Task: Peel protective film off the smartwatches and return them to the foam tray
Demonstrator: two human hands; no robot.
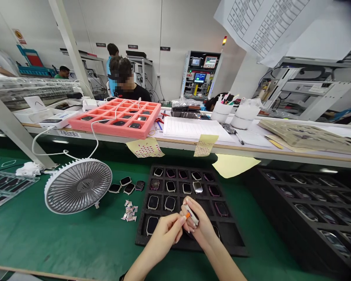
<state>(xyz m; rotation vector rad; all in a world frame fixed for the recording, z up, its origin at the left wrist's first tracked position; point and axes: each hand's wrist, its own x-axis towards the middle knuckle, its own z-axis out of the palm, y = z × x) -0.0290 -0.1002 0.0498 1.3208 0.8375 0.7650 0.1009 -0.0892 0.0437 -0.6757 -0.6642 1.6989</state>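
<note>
My right hand [199, 222] is closed around a small silver-edged smartwatch body [192, 214], tilted with its side toward me. Between the fingertips of my left hand [169, 230] is a small orange tool [188, 215]. Its orange end touches or nearly touches the edge of the watch body; the rest of it is hidden by my fingers. Both hands are over a black foam tray [231, 234], whose compartments hold several watch bodies [170, 203]. Part of the tray's front rows is covered by my hands.
Left of the tray are several loose watch bodies [125, 180], a pile of small pale pieces [130, 211] and a white fan [78, 186]. Stacked black trays [304, 230] stand at right. A pink foam tray [117, 117] rests on the shelf [181, 143]. People work beyond.
</note>
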